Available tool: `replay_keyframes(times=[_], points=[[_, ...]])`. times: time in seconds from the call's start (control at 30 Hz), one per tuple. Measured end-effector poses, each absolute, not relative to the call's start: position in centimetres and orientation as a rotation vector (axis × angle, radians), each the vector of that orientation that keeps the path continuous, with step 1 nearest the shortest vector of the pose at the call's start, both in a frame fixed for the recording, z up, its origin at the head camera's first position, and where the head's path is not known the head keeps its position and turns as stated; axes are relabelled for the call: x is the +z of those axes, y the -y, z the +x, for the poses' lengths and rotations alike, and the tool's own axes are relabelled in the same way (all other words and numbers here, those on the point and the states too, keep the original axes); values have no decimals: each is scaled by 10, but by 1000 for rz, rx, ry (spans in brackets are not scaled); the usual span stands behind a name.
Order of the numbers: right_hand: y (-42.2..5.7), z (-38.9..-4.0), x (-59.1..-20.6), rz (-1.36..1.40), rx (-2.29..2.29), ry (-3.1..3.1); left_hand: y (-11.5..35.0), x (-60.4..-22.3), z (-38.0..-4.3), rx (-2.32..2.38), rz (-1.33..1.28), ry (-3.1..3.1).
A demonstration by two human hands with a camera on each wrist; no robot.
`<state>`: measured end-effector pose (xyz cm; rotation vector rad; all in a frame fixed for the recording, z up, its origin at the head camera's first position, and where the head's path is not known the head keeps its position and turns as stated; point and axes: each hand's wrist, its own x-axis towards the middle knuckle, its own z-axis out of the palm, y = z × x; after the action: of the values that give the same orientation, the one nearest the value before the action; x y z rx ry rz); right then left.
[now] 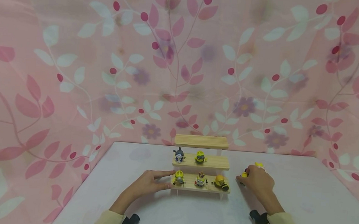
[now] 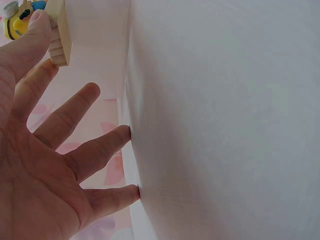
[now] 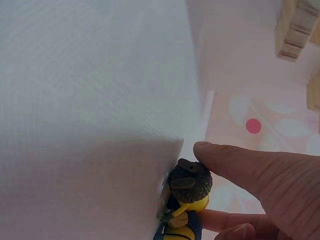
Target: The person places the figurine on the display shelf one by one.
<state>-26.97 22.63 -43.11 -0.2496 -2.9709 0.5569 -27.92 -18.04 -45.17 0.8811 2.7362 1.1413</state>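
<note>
My left hand [image 1: 147, 182] has its fingers spread, thumb and index finger touching the left end of the lowest plank of a small wooden display stand [image 1: 201, 141]. Closest to it on that plank is a yellow minion figurine [image 1: 179, 177]. To the right of the stand, my right hand [image 1: 259, 181] holds another minion figurine [image 3: 190, 182] low at the tabletop, thumb and fingers around it. That one has dark ridged hair, a yellow body and blue overalls; its far side is hidden by the fingers. Just behind this hand shows a yellow-and-white figurine [image 1: 259, 165], partly covered.
Also on the lowest plank are a figurine with a brown top [image 1: 200, 179] and an orange-topped one [image 1: 221, 182]. The middle plank carries a dark-haired figurine [image 1: 179, 156] and a yellow one [image 1: 199, 157]. A white-covered table [image 1: 109, 166] meets a pink leaf-patterned curtain [image 1: 175, 74].
</note>
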Motion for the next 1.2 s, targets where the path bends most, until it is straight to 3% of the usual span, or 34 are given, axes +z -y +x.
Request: replay_keyframes(times=[0.53, 1.2], points=[[-214, -277, -423, -289, 331, 3047, 179, -451, -278, 1141, 840, -2738], [-226, -270, -423, -139, 506, 3028, 180, -451, -278, 1150, 863, -2732]])
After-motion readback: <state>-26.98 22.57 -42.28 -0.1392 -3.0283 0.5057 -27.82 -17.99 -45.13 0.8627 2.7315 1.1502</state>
